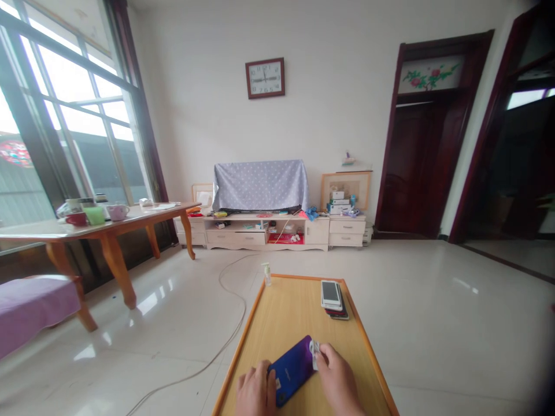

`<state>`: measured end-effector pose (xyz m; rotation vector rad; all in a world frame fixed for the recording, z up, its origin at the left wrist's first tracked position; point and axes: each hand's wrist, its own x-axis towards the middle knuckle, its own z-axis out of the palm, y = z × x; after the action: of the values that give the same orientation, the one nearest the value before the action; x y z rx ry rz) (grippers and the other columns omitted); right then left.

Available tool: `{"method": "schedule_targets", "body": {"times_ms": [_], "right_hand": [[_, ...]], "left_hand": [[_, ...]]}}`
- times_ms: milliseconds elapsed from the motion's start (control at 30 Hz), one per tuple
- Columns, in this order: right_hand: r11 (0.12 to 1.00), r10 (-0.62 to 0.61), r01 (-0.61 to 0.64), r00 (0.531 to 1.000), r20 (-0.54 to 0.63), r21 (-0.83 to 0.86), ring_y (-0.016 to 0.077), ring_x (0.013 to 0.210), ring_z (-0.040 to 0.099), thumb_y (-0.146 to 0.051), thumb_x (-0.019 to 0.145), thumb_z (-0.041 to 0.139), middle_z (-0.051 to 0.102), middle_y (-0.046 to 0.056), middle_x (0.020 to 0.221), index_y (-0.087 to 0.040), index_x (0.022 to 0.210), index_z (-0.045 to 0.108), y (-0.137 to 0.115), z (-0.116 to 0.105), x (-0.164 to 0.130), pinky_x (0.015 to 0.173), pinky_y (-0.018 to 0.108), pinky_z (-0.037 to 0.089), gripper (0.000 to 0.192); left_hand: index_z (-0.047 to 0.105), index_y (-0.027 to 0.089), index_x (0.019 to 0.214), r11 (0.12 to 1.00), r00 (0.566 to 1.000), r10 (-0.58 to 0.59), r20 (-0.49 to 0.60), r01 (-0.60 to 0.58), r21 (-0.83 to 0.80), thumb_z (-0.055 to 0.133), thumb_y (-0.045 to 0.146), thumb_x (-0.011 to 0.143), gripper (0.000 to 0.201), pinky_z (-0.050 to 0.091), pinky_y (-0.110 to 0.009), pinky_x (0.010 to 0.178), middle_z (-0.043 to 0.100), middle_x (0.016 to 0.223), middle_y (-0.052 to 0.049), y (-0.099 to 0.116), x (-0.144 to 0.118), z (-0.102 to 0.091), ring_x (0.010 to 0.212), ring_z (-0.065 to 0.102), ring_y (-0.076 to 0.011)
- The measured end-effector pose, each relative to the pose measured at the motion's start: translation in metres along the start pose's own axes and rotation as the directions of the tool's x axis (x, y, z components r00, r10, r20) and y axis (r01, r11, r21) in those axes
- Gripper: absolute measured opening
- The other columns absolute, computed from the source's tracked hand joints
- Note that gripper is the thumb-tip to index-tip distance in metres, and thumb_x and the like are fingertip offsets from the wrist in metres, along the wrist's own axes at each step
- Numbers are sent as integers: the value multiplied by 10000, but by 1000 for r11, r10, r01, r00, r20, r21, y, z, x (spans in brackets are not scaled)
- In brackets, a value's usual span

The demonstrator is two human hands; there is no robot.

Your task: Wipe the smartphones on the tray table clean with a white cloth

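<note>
The blue-purple phone (291,370) lies back-up on the near end of the wooden worktop (281,315), angled from lower left to upper right. The person's left hand (255,393) rests on the phone's lower left corner, fingers laid flat over its edge; grip state: pressing down, not closed around it. The right hand (338,381) sits at the phone's upper right end, thumb and fingertips pinched narrow on a small white wipe or cloth (314,349) held against the phone's back.

At the far right of the worktop lies a stack of phones (333,297), a white one on top. A small bottle (266,273) stands upright at the far left corner. A white cable (225,341) runs across the tiled floor, left of the worktop. Beyond it, a long table (87,225) carries cups by the window. A cloth-covered unit (260,185) stands against the far wall, below a wall clock (265,78).
</note>
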<state>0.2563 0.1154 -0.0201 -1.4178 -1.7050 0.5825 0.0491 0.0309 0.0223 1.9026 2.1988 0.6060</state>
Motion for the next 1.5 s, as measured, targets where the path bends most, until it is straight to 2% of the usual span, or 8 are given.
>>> {"method": "schedule_targets", "body": {"times_ms": [200,500,733,933,1033,1167,1300,1500], "right_hand": [[906,-270,258,963,13,-334,218,933,598,-188,952,439,663,53,1003,-236,925,638,-15,-3,-8,837,316,414,207],[889,-238,260,965,107,-377,202,892,605,-113,942,427,650,45,977,-234,946,648,-24,-6,-14,782,299,422,252],[932,-211,218,976,55,-290,198,927,610,-138,945,419,652,46,1009,-259,1063,652,-13,-4,-11,821,295,435,288],[951,-116,120,993,32,-284,200,964,617,-179,949,425,657,67,1050,-248,1099,681,-5,-6,-3,820,281,465,305],[939,-142,164,985,95,-302,206,1036,600,-172,963,406,675,63,1104,-257,1130,690,-17,-5,-10,896,303,450,340],[905,-243,324,926,290,-275,246,1237,520,-252,1006,380,647,38,1305,-288,1258,651,-47,4,-39,1036,397,376,372],[877,-283,408,866,412,-255,282,1449,300,-414,1046,307,561,-20,1437,-359,1382,558,-61,4,-53,1160,523,209,423],[839,-16,167,959,283,-518,341,1498,177,-549,1035,206,514,31,1474,-295,1399,562,-40,-12,-14,1155,679,-6,569]], "left_hand": [[583,237,1014,977,979,-142,143,115,182,176,400,999,439,364,-434,915,722,956,-92,22,7,-12,1019,632,-276],[587,248,1008,968,968,-165,189,122,219,230,402,978,390,366,-430,890,728,975,-90,27,10,-13,1039,624,-283],[591,297,1232,988,998,-58,28,54,148,503,631,818,539,318,-440,982,635,1259,-92,22,-1,-5,1191,523,-314],[542,243,1298,995,999,46,2,-46,91,617,526,746,625,283,-406,1032,623,1258,-91,17,-4,4,1197,508,-290],[533,227,1294,996,999,54,-6,-53,74,618,505,761,608,289,-398,1026,629,1239,-91,16,-1,7,1183,513,-287],[518,217,1304,994,997,72,8,-73,78,575,434,815,539,282,-380,1026,624,1245,-92,11,1,10,1194,508,-275],[528,229,1287,992,996,83,39,-86,94,505,296,846,447,287,-370,995,634,1209,-79,8,1,11,1151,522,-252],[556,248,1228,997,998,59,5,-59,51,640,485,750,540,291,-384,995,628,1165,-70,11,-2,2,1123,519,-280]]}}
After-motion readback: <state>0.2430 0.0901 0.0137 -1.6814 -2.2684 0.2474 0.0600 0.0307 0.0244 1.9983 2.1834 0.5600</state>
